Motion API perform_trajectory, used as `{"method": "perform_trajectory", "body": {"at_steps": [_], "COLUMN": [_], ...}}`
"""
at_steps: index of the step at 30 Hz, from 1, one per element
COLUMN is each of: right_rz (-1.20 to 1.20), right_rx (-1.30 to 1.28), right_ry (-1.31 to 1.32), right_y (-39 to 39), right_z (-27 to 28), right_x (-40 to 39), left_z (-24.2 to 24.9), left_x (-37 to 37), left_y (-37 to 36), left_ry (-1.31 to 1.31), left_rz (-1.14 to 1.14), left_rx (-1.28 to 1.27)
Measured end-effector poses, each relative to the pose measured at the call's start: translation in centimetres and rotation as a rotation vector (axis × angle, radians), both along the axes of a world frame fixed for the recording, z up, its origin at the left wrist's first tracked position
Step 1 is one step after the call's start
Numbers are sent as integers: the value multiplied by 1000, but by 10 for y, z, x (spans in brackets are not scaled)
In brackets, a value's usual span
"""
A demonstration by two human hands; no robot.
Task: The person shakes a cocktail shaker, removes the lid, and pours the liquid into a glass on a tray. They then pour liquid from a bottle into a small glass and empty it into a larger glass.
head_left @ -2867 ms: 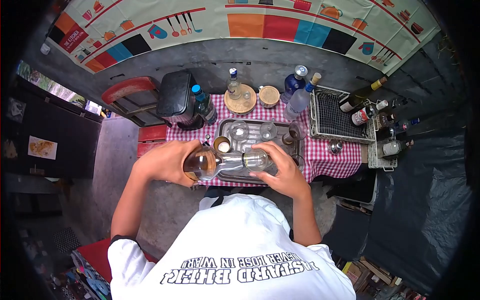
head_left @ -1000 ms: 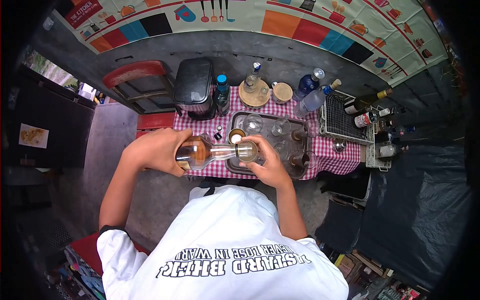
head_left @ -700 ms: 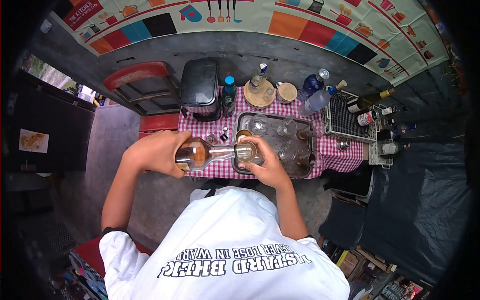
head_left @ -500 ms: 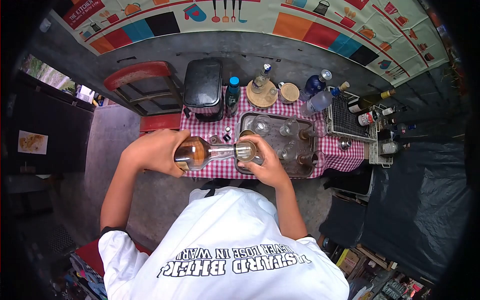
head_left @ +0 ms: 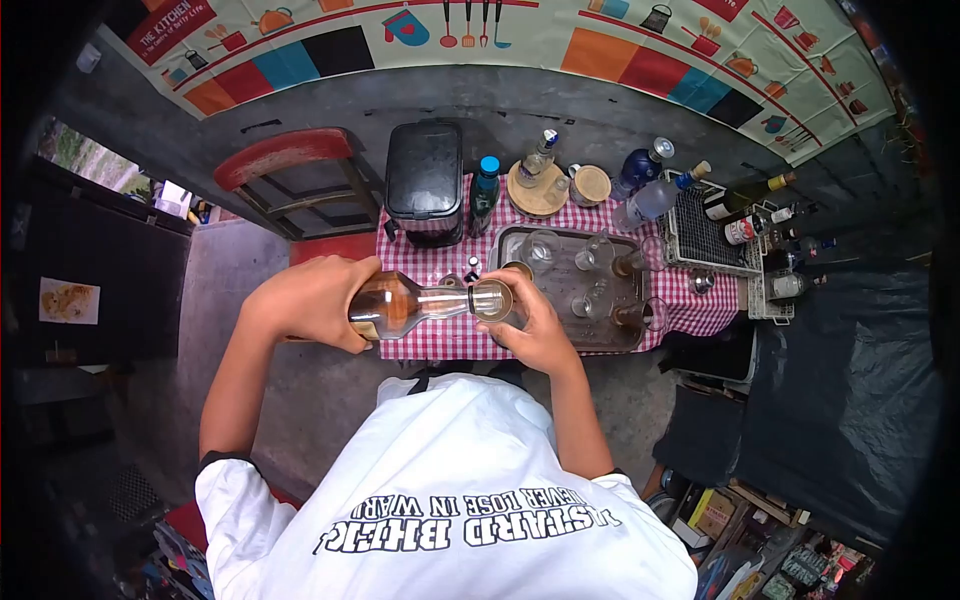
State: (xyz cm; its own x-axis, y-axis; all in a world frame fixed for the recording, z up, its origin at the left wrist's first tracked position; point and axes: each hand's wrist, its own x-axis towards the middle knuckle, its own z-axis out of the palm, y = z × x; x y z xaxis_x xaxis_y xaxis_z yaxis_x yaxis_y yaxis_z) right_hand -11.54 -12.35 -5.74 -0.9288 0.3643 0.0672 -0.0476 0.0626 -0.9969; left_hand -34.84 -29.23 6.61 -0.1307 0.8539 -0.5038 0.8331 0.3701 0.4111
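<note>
My left hand [head_left: 305, 300] grips a round-bodied glass bottle [head_left: 400, 303] of amber liquid, tipped on its side with the neck pointing right. Its mouth meets a small glass [head_left: 494, 300] that my right hand [head_left: 535, 330] holds around the side. Amber liquid shows in the glass. Both hands hover over the front edge of a red-and-white checked table [head_left: 440, 340], just left of a metal tray [head_left: 625, 345] holding several glasses.
At the back of the table stand a black box [head_left: 425, 180], a blue-capped bottle [head_left: 485, 190], a wooden board with a bottle [head_left: 535, 185], a lidded jar [head_left: 592, 185] and two clear bottles. A wire basket [head_left: 700, 235] and more bottles lie right. A red chair [head_left: 290, 175] stands left.
The bottle and glass stay joined in my hands while the view drifts, so the table slides right. More amber liquid is in the glass than 2.9 s ago.
</note>
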Motion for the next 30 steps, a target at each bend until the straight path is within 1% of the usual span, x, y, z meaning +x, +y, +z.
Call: {"method": "perform_trajectory", "body": {"at_steps": [2,6,9,19,21,23,25,27,28,30], "right_rz": [-25,-32,-38,-73,-89,-73,-91,-108,-115,-127], "right_rx": [-46,-14,-15,-40,-50,-146,-122,-97,-69,-38], "right_ry": [-11,-34,-19,31,39,26,35,43,33,18], "right_y": [-5,-12,-19,-32,-34,-35,-37,-38,-38,-39], "right_z": [1,-1,-5,-7,-4,2,9,13,15,13], "right_x": [-3,-8,-12,-20,-19,-17,-16,-16,-15,-12], "left_z": [-2,-1,-1,-10,-19,-27,-42,-64,-73,-92], "left_x": [-5,-10,-14,-25,-27,-25,-24,-26,-25,-24], "left_y": [-4,-8,-14,-25,-29,-32,-37,-44,-47,-52], "left_ry": [-1,9,7,-10,-95,-116,-143,-252,-258,-294], "left_rz": [-10,-19,-29,-37,-14,10,35,88,79,158], "left_rx": [16,-8,52,79,159,187,214,373,374,503]}}
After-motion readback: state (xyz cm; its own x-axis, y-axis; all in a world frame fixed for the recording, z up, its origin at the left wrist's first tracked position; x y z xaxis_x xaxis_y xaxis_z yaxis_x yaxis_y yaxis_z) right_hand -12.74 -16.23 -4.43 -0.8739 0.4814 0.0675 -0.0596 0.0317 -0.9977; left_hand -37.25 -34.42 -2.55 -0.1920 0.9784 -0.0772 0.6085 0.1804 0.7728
